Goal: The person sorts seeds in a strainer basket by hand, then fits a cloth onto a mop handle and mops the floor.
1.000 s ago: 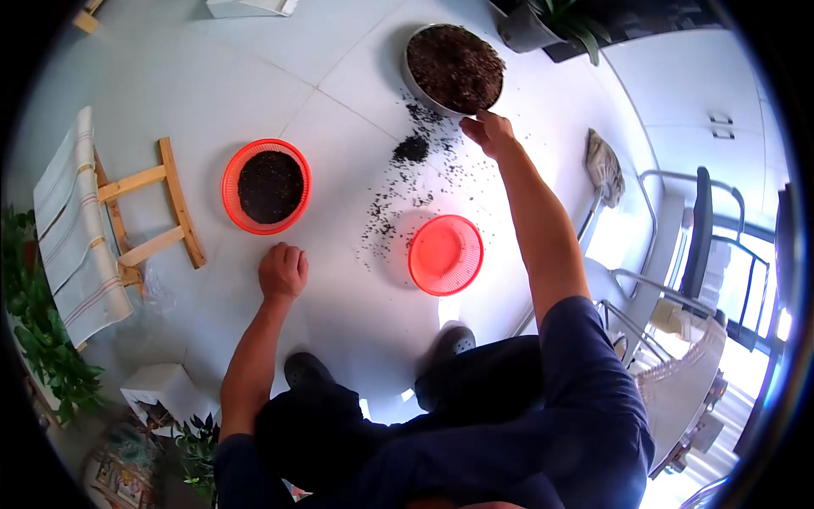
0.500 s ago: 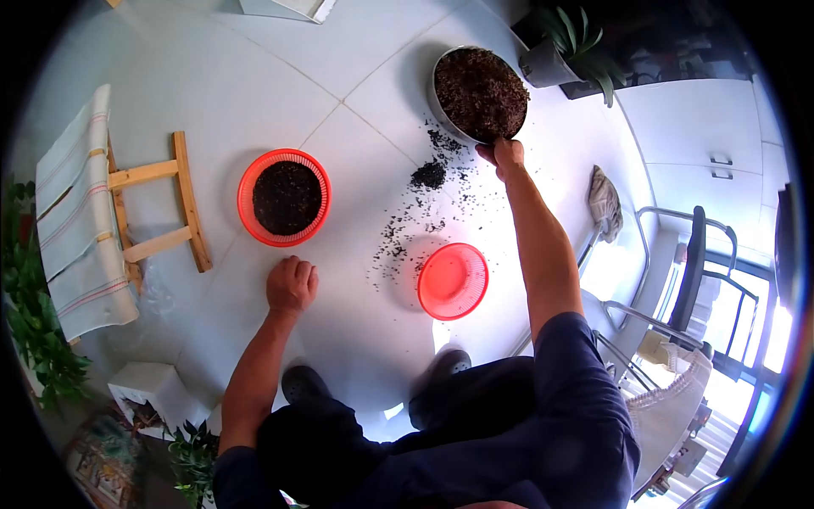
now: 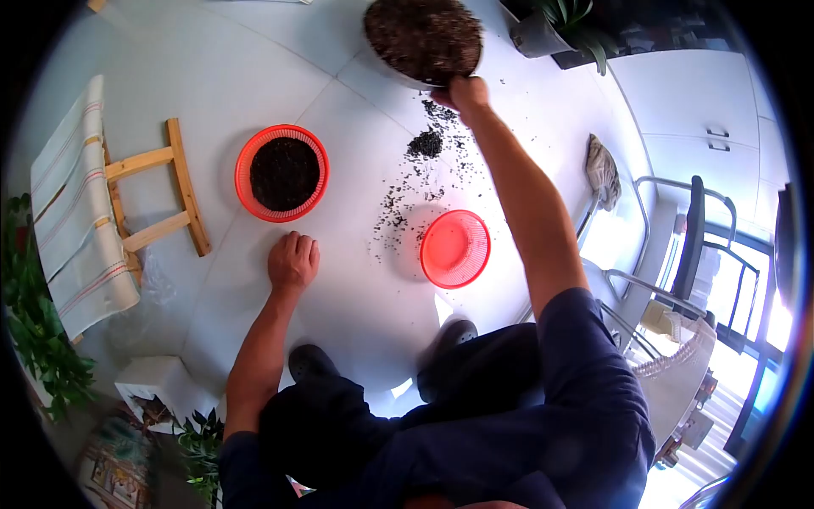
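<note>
My right hand (image 3: 464,95) grips the near rim of a round pot full of brown soil (image 3: 424,41), its fingers closed on the edge. Just below the red basket of dark soil (image 3: 284,174), my left hand (image 3: 293,260) hangs with its fingers curled; whether anything is inside them is hidden. A second red basket (image 3: 455,248), with nothing in it, stands right of centre. Between this basket and the pot, dark granules (image 3: 425,144) lie in a small heap and scattered over the floor.
At the left stands a wooden folding stool (image 3: 153,161) with a striped cloth seat. A potted plant (image 3: 539,36) is at the top right, a striped cloth bundle (image 3: 602,172) below it. Metal-framed chairs (image 3: 695,246) stand at the right, leafy plants (image 3: 42,314) at the left edge.
My right hand has closed on the pot's rim and moved the pot up and to the left, away from the granules. My left hand stays below the soil-filled basket. The view has shifted slightly.
</note>
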`<state>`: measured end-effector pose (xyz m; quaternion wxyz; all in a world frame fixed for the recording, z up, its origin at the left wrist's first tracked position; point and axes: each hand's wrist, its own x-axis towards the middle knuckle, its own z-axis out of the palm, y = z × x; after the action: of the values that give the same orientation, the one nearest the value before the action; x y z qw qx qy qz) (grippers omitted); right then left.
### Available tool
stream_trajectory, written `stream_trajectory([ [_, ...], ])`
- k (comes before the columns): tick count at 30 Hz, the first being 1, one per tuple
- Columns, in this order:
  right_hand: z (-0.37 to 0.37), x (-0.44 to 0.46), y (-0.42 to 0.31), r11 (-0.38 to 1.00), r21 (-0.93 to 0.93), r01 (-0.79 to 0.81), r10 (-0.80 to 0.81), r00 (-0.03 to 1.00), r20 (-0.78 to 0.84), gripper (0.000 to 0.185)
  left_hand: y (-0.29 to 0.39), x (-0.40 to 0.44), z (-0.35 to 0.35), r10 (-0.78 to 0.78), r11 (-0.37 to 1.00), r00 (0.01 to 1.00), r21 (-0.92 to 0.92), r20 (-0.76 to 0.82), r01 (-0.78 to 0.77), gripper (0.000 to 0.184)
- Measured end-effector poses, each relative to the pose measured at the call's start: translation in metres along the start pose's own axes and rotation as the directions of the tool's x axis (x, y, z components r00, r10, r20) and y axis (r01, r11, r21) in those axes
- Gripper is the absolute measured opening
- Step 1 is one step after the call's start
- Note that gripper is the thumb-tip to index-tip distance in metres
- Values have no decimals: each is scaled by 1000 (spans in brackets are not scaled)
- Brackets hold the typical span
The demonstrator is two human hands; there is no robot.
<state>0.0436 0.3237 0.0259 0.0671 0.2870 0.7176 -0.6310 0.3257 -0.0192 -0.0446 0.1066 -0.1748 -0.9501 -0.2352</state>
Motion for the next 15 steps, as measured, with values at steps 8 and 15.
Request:
stream_trajectory([
  [8,115,-43,29,992,17,-127,127,992,16,23,0,1,4,-14,999,1000,-29,-4,14,19],
  [15,159,-50,46,994,-13,-113,113,993,28,26,4,2,-2,-14,1000,1000,-19,0,14,17],
])
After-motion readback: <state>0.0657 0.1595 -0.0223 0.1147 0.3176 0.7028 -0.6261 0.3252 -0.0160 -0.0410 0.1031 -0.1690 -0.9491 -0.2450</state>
